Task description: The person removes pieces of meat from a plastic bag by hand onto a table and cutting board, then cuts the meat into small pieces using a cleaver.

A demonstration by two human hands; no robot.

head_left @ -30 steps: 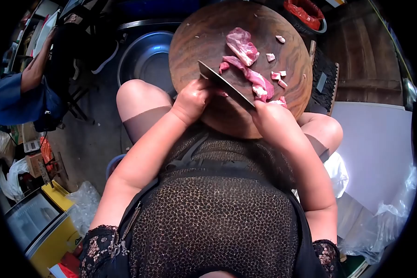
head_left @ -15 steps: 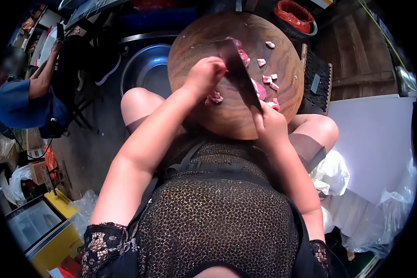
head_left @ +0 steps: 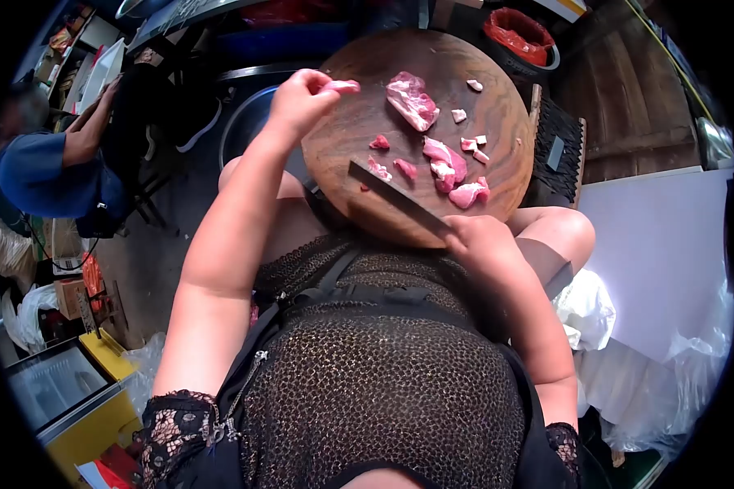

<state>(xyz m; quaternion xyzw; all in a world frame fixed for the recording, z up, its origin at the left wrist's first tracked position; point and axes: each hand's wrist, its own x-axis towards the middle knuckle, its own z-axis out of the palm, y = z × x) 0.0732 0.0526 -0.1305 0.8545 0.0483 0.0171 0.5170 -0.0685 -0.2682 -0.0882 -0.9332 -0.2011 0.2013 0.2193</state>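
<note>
My left hand (head_left: 300,102) pinches a small strip of pink meat (head_left: 342,86) above the left edge of the round wooden board (head_left: 342,61). In my right hand (head_left: 483,240) is the handle of a cleaver (head_left: 400,198), its blade pointing up and left over the board's near part. A larger piece of meat (head_left: 412,101) lies at the board's upper middle, and another piece (head_left: 444,163) lies below it. Small red scraps lie left of that one, near the blade. Several small whitish bits (head_left: 468,144) are scattered to the right.
A metal basin (head_left: 240,122) stands left of the board, partly behind my left arm. A bin with a red liner (head_left: 518,37) is at the upper right. Another person in blue (head_left: 61,167) is at the far left. A pale panel (head_left: 652,253) lies to the right.
My left hand has moved up and left from the blade, now holding a strip of meat. The cleaver has swung lower, uncovering the meat on the board.
</note>
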